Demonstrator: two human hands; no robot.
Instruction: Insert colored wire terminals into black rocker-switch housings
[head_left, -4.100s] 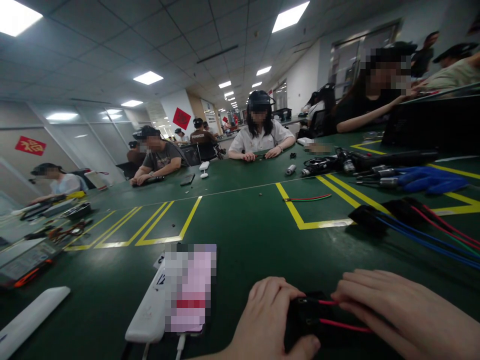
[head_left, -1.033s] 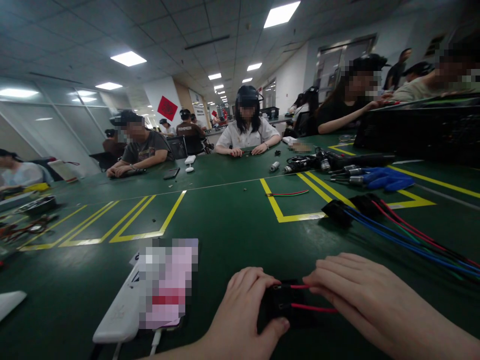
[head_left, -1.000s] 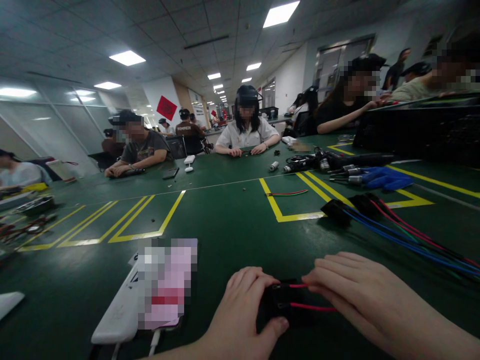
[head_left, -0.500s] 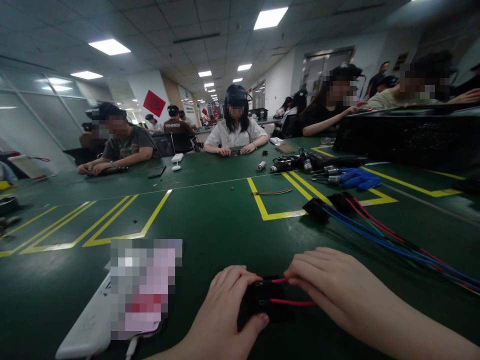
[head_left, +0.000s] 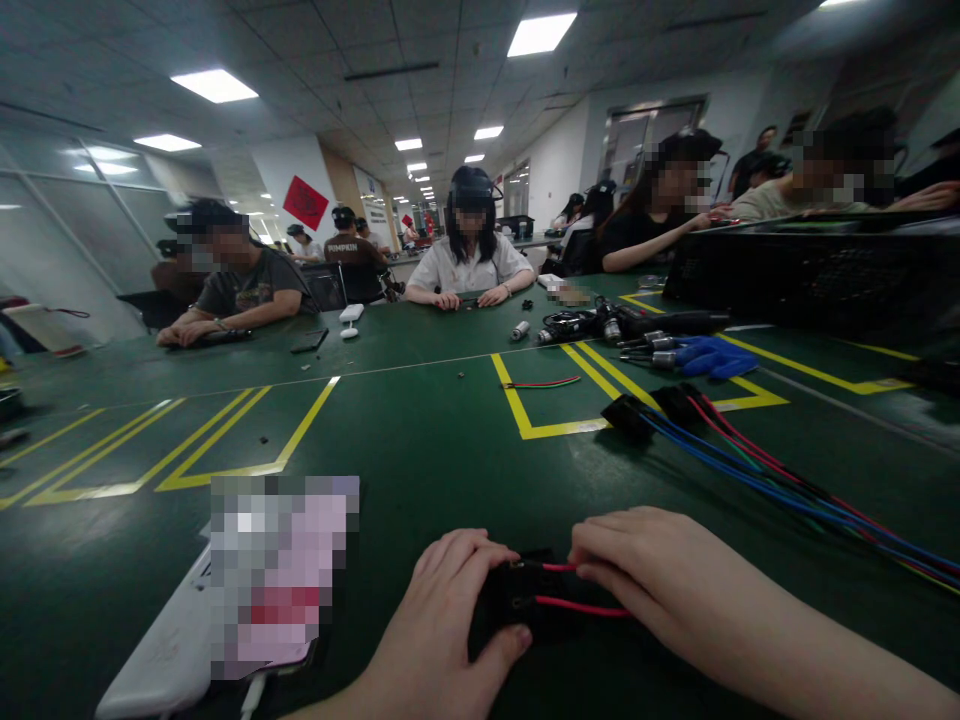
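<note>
A small black connector block (head_left: 517, 605) with two red wires (head_left: 581, 605) lies on the green table near the front edge. My left hand (head_left: 442, 625) grips the block, fingers curled over its top and thumb under its near side. My right hand (head_left: 660, 585) lies over the red wires to the right of the block, fingers closed on them where they enter it.
A phone (head_left: 277, 575) rests on a white power strip (head_left: 161, 665) at the left. Black connectors with blue, red and green wires (head_left: 750, 465) run off to the right. Blue-handled tools (head_left: 697, 355) lie beyond the yellow floor-tape lines. Several people sit around the table.
The view has swung to the right, so everything has slid left in the picture. Both hands keep the same hold on the block and the wires.
</note>
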